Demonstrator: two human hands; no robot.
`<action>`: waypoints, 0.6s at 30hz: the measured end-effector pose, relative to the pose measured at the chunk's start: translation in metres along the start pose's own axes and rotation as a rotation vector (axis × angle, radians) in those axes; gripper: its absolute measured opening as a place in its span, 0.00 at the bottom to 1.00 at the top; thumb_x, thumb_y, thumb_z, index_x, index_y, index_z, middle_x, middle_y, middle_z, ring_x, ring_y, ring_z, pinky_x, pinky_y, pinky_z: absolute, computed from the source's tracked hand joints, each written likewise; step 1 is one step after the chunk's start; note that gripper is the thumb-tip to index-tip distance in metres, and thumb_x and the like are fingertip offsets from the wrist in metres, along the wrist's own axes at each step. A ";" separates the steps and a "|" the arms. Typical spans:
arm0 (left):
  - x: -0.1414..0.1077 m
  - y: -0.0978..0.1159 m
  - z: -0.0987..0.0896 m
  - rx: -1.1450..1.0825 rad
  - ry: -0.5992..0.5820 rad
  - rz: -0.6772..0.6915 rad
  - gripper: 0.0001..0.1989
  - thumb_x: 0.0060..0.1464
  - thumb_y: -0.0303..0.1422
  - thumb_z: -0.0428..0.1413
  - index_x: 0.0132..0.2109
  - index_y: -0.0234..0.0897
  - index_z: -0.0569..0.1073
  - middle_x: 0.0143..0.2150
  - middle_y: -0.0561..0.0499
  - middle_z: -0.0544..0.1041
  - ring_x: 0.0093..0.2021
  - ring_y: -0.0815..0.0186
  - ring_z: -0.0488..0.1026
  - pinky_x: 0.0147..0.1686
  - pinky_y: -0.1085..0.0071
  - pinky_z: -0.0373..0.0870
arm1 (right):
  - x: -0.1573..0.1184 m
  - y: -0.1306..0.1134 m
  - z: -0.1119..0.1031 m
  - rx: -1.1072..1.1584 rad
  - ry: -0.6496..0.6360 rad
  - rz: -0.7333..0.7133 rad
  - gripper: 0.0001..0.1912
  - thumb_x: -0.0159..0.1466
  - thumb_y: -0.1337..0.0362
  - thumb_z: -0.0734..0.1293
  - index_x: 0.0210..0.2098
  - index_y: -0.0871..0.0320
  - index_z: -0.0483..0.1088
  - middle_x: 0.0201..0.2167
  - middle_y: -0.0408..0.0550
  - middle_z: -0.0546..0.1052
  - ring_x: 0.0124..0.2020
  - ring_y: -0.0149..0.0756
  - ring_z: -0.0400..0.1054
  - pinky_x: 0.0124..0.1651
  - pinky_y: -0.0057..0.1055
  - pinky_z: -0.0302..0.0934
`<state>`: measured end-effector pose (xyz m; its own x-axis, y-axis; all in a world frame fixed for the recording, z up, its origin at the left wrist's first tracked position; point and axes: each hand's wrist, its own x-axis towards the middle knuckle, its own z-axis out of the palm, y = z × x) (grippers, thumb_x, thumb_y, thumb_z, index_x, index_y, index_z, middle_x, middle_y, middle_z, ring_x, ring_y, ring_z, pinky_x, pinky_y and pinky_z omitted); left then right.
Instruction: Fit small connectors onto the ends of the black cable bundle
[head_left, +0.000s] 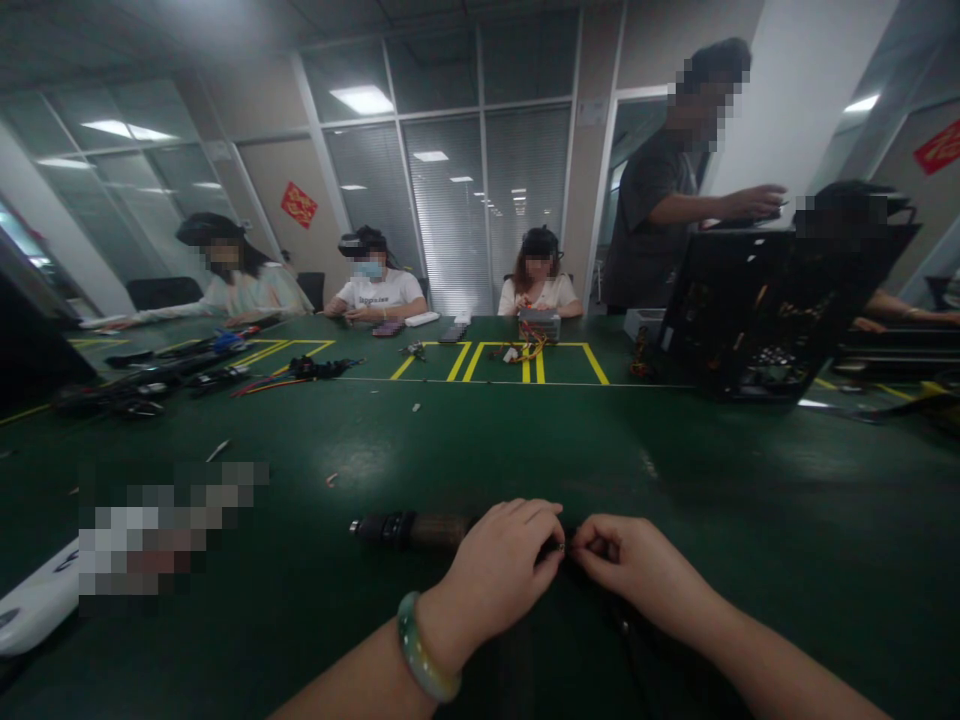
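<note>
In the head view, a dark tool [431, 531] lies on the green table [480, 450], its metal tip pointing left and its other end hidden behind the left hand [499, 560]. That hand, with a bangle [420, 650] on the wrist, is bent over the tool's right part; its fingers lie side by side and curl down toward the thumb, but I cannot tell whether they grip anything. Right of the tool, the right hand [637, 570] has thumb and forefinger pinched together at a small reddish piece [575, 547], too small to name, just beside the left fingertips. Left of the tool and well apart is a white object [37, 605], partly blurred out. Beyond the tool to the left lie cables [315, 368]; straight beyond it, yellow tape [469, 362] marks the table, and three people sit at the far edge. Beyond the tool to the right stands a black case [739, 310], with a standing person [645, 220] behind it, one hand above its top.
</note>
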<state>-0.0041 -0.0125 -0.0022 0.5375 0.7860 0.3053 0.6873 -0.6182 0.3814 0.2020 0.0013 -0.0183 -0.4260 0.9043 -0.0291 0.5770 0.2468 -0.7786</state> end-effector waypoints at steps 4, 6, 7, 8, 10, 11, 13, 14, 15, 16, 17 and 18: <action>0.000 0.001 -0.002 0.018 -0.025 0.038 0.07 0.56 0.25 0.54 0.42 0.40 0.70 0.55 0.52 0.71 0.53 0.61 0.68 0.54 0.59 0.62 | -0.001 -0.001 0.000 0.006 -0.006 -0.001 0.07 0.63 0.63 0.64 0.33 0.55 0.73 0.26 0.40 0.76 0.27 0.32 0.69 0.28 0.23 0.56; 0.000 0.002 -0.002 0.020 -0.016 0.027 0.08 0.56 0.26 0.55 0.43 0.40 0.70 0.55 0.51 0.71 0.53 0.60 0.68 0.54 0.59 0.63 | -0.001 -0.002 0.000 0.014 -0.010 -0.003 0.07 0.64 0.62 0.64 0.33 0.55 0.74 0.26 0.40 0.76 0.28 0.32 0.69 0.28 0.23 0.56; 0.000 0.002 -0.002 0.017 -0.006 0.015 0.08 0.55 0.27 0.56 0.44 0.40 0.69 0.55 0.51 0.71 0.53 0.60 0.68 0.54 0.59 0.63 | -0.001 -0.003 0.000 0.014 -0.013 -0.004 0.07 0.63 0.62 0.64 0.33 0.55 0.74 0.26 0.40 0.76 0.28 0.32 0.70 0.28 0.23 0.56; 0.000 0.002 -0.002 0.012 0.004 0.002 0.09 0.55 0.28 0.56 0.44 0.40 0.69 0.55 0.51 0.71 0.53 0.60 0.67 0.54 0.60 0.63 | -0.001 -0.003 0.000 0.010 -0.011 -0.005 0.07 0.63 0.63 0.64 0.33 0.56 0.73 0.26 0.40 0.76 0.28 0.32 0.70 0.28 0.23 0.56; 0.000 0.002 -0.001 0.004 0.014 -0.012 0.08 0.55 0.29 0.57 0.43 0.40 0.69 0.54 0.51 0.71 0.53 0.60 0.67 0.53 0.60 0.64 | 0.000 -0.003 0.000 -0.003 -0.006 -0.006 0.06 0.63 0.63 0.64 0.32 0.56 0.73 0.25 0.40 0.76 0.27 0.31 0.69 0.28 0.23 0.56; 0.000 0.001 0.000 0.004 0.013 -0.012 0.07 0.55 0.29 0.57 0.42 0.39 0.69 0.54 0.51 0.71 0.53 0.61 0.67 0.53 0.61 0.64 | 0.000 -0.002 0.000 -0.008 -0.002 -0.005 0.06 0.63 0.63 0.64 0.32 0.56 0.73 0.25 0.40 0.76 0.27 0.31 0.69 0.28 0.23 0.55; 0.000 0.000 0.000 0.006 0.007 0.002 0.06 0.55 0.28 0.56 0.41 0.39 0.69 0.54 0.52 0.71 0.53 0.61 0.67 0.54 0.60 0.63 | 0.000 -0.002 0.000 -0.007 0.000 -0.005 0.06 0.63 0.63 0.64 0.32 0.57 0.73 0.25 0.40 0.75 0.26 0.31 0.68 0.27 0.22 0.55; 0.000 -0.001 0.001 0.007 0.004 0.011 0.06 0.56 0.27 0.56 0.41 0.40 0.69 0.54 0.52 0.71 0.53 0.61 0.67 0.54 0.60 0.63 | 0.000 -0.003 0.000 -0.006 0.001 -0.005 0.06 0.63 0.63 0.64 0.32 0.56 0.73 0.25 0.40 0.75 0.26 0.31 0.68 0.27 0.22 0.55; 0.000 -0.001 0.001 0.008 0.001 0.021 0.06 0.56 0.26 0.55 0.41 0.40 0.69 0.54 0.52 0.71 0.53 0.61 0.68 0.54 0.60 0.63 | 0.000 -0.003 0.000 -0.006 0.001 -0.005 0.06 0.63 0.63 0.64 0.32 0.56 0.73 0.25 0.40 0.75 0.26 0.31 0.68 0.27 0.23 0.55; 0.000 -0.001 0.001 0.009 -0.002 0.029 0.06 0.56 0.26 0.55 0.41 0.40 0.70 0.54 0.52 0.71 0.53 0.61 0.68 0.54 0.59 0.63 | 0.000 -0.003 0.000 -0.008 0.002 -0.004 0.06 0.63 0.63 0.64 0.32 0.56 0.73 0.25 0.40 0.76 0.27 0.31 0.68 0.28 0.23 0.55; 0.000 -0.001 0.000 0.011 -0.005 0.034 0.06 0.56 0.25 0.55 0.41 0.40 0.70 0.54 0.52 0.71 0.53 0.61 0.68 0.54 0.59 0.63 | 0.000 -0.004 0.000 -0.010 -0.001 -0.001 0.06 0.63 0.63 0.64 0.32 0.56 0.73 0.25 0.40 0.76 0.27 0.31 0.68 0.28 0.23 0.55; 0.000 -0.001 0.000 0.013 -0.007 0.034 0.07 0.55 0.25 0.55 0.42 0.40 0.70 0.54 0.52 0.71 0.53 0.61 0.68 0.54 0.59 0.63 | 0.000 -0.004 0.000 -0.010 -0.007 0.002 0.06 0.63 0.63 0.64 0.32 0.55 0.73 0.26 0.40 0.76 0.27 0.31 0.69 0.28 0.23 0.56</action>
<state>-0.0047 -0.0119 -0.0027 0.5637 0.7648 0.3119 0.6750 -0.6442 0.3597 0.2001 0.0005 -0.0153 -0.4295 0.9024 -0.0347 0.5848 0.2487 -0.7721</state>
